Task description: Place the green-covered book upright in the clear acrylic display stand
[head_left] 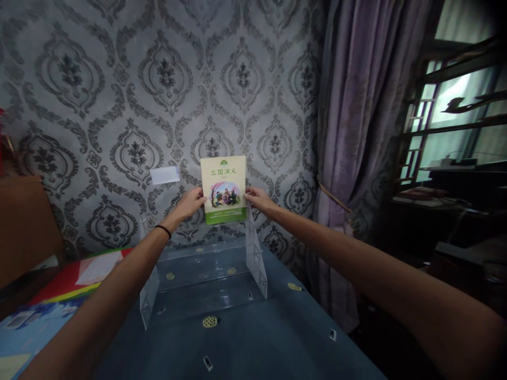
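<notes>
Both hands grip a book (pixel 225 184) with a cream and green cover, upright and facing me. My left hand (pixel 194 199) is closed on its left edge, with a black band on the wrist. On the right edge my right hand (pixel 256 198) pinches the cover's side. Below and around the book stands a clear tiered rack (pixel 256 253) with transparent side panels. The book's lower edge is at the rack's top rear level; whether it rests there I cannot tell.
A dark blue patterned cloth (pixel 245 343) covers the table. Flat colourful books or folders (pixel 51 311) lie at the left, beside a cardboard box (pixel 27 227). Behind stands a patterned wall with a white switch-like plate (pixel 165 175). A purple curtain (pixel 356 105) hangs at the right.
</notes>
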The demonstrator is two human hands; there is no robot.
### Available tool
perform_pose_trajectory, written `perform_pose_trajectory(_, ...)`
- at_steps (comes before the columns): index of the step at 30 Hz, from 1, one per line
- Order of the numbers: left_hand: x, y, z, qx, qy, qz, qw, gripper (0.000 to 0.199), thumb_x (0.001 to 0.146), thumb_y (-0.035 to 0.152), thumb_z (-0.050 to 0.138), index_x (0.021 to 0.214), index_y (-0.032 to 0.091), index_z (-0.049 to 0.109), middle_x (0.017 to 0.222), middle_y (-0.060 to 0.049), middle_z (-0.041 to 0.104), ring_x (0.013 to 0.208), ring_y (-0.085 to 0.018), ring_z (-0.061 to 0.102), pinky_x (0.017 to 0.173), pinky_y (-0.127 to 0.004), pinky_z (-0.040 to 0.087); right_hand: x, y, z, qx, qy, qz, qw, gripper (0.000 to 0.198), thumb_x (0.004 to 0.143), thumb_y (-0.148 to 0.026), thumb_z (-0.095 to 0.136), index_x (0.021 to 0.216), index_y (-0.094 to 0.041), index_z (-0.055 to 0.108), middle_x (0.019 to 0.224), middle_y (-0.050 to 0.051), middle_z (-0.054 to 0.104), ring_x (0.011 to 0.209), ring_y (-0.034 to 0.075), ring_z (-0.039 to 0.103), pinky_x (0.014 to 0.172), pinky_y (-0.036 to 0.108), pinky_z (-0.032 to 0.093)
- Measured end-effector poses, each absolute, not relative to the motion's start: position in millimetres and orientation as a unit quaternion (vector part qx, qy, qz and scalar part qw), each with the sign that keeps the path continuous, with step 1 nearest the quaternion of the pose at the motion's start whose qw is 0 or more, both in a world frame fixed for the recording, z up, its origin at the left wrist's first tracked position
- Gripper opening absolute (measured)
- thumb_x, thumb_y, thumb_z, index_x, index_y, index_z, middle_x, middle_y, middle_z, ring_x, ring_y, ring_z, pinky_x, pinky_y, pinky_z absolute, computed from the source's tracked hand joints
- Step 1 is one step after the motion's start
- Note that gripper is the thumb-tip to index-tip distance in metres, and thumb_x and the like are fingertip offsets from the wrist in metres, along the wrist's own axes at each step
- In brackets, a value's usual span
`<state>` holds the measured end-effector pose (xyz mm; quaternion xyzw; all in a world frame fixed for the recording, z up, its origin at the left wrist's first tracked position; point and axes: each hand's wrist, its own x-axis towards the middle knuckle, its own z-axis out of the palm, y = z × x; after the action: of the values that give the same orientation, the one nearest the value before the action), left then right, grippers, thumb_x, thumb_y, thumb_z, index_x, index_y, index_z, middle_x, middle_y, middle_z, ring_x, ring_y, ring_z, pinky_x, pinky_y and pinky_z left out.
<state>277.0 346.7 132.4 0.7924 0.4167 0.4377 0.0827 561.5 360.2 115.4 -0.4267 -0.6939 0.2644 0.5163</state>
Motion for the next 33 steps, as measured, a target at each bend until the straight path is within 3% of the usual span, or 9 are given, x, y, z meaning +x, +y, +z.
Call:
perform_pose_trajectory(7, 276.5, 351.3, 131.6, 0.798, 0.406, 0.439, 0.077, 0.015, 0.079, 0.021, 0.060, 0.091, 0.016, 0.068, 0.083, -0.005, 0.073, 0.080, -0.022, 0.067, 0.073, -0.030, 0.054, 562.4, 359.3, 114.0, -0.418, -0.700, 0.256, 0.520, 0.025, 0.079, -0.029, 0.059, 0.100, -0.020, 0.068, 0.079, 0.001, 0.069, 0.071, 0.017, 0.059, 0.063, 0.025, 0.047)
perform_pose_trajectory(33, 277.5, 342.8, 132.9, 0.801, 0.404, 0.435, 0.070, 0.030, 0.082, 0.032, 0.065, 0.108, 0.018, 0.067, 0.100, -0.008, 0.076, 0.097, -0.027, 0.069, 0.083, -0.034, 0.055, 561.9, 346.3, 119.6, -0.437, -0.671, 0.276, 0.532, 0.021, 0.074, -0.035, 0.069, 0.091, -0.022, 0.065, 0.085, 0.003, 0.069, 0.081, 0.020, 0.062, 0.060, 0.025, 0.050)
